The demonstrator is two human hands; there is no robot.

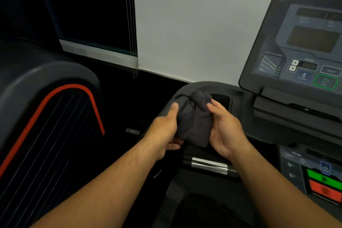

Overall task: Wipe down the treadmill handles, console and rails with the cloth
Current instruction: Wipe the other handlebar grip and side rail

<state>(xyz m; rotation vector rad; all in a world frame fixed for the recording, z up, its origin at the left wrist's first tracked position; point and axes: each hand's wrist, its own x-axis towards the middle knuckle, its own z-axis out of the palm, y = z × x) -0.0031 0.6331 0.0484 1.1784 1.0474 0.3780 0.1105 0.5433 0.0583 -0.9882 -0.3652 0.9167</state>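
A dark bunched cloth (196, 124) sits between my two hands, in front of the treadmill's left console corner (187, 89). My left hand (164, 131) grips the cloth's left side, thumb stretched up along it and fingers curled beneath. From the right, my right hand (224, 131) holds the cloth with thumb and fingers wrapped round its edge. The tilted console screen (305, 42) rises at the upper right. Below the hands lies a chrome-and-black handle bar (209, 167). A lower button panel (314, 172) with green and red keys is at the right.
Another exercise machine (46, 116) with a red stripe stands close on the left. A dark window (83, 9) with blind cords (132, 42) and a white wall (194, 24) are behind. The floor between the machines is dark.
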